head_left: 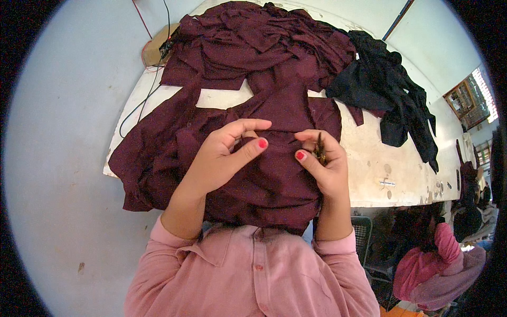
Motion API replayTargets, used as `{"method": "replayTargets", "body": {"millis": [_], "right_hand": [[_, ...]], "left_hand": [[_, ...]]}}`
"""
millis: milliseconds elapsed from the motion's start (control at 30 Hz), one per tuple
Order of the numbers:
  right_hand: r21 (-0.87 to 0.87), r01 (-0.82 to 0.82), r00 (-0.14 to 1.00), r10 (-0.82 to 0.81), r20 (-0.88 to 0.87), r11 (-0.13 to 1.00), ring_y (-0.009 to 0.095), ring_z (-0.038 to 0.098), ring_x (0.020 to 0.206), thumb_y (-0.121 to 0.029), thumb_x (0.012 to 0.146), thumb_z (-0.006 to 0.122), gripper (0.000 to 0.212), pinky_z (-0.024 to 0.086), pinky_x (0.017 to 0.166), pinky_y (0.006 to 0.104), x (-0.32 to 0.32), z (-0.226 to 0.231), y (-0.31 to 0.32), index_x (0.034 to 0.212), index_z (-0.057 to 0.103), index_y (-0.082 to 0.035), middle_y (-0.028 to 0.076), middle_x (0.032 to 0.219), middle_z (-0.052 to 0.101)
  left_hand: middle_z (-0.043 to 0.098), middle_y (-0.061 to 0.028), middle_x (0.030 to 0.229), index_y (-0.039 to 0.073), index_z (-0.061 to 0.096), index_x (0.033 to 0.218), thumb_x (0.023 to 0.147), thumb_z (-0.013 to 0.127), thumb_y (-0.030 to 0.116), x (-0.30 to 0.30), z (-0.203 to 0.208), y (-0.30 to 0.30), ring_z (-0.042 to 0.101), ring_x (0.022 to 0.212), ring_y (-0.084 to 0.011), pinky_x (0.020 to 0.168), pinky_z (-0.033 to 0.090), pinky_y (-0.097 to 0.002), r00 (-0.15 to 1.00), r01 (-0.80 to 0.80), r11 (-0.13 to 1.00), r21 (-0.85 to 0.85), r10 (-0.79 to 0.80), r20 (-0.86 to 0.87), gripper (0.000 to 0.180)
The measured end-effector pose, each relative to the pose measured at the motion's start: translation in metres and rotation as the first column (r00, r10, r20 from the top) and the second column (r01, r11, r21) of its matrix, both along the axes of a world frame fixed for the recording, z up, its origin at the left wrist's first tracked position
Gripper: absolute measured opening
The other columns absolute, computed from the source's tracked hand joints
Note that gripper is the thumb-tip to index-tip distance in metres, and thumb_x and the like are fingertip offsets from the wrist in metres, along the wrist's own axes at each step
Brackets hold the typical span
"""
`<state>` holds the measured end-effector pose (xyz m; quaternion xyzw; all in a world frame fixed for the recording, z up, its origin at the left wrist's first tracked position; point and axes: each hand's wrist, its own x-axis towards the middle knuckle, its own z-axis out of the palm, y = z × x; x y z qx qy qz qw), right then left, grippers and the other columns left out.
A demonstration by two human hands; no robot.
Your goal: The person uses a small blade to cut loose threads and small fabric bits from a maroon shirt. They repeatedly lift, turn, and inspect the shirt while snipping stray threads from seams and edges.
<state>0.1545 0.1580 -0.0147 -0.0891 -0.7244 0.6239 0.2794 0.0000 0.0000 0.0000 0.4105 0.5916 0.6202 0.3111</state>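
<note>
A dark maroon garment (pixel 259 185) lies bunched across the near edge of the table and hangs toward my lap. Over its middle, my left hand (pixel 227 153) has its thumb and index finger apart; I see nothing between them, and the other fingers are partly hidden. My right hand (pixel 327 161) is above the garment's right side, its fingers curled around a small dark and brass-coloured tool (pixel 319 150). That tool is too small and too covered to tell its exact kind. Thumb and index finger of this hand stand a little apart.
Behind the garment rises a large heap of maroon cloth (pixel 253 42). Black garments (pixel 377 84) lie at the far right of the pale, stained table (pixel 396 182). A cable (pixel 145 103) runs down at the left. At the lower right, a person in pink (pixel 438 269) sits near a chair (pixel 362 232).
</note>
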Motion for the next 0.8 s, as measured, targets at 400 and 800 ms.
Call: {"method": "replayTargets", "body": {"millis": [400,800], "right_hand": [[0.61,0.415,0.909,-0.282,-0.306,0.675,0.019,0.06,0.069,0.002,0.065,0.072,0.036,0.047,0.062,0.0274,0.008,0.01,-0.012,0.101,0.068,-0.006,0.009,0.083,0.059],[0.719,0.428,0.903,-0.24,-0.356,0.547,0.021,0.06,0.066,0.001,0.058,0.068,0.036,0.049,0.057,0.0311,0.022,0.007,-0.019,0.093,0.07,-0.007,0.007,0.084,0.06]], "left_hand": [[0.068,-0.0032,0.09,-0.002,0.069,0.1,0.087,0.068,0.013,0.014,-0.009,0.011,0.059,0.083,-0.0071,0.077,0.047,-0.0222,0.952,0.139,0.99,0.026,-0.141,0.272,0.021],[0.07,-0.0066,0.093,-0.004,0.069,0.1,0.086,0.066,0.007,0.035,0.003,0.01,0.062,0.085,-0.0095,0.078,0.05,-0.0236,0.979,0.194,0.976,0.098,-0.199,0.05,0.018]]}}
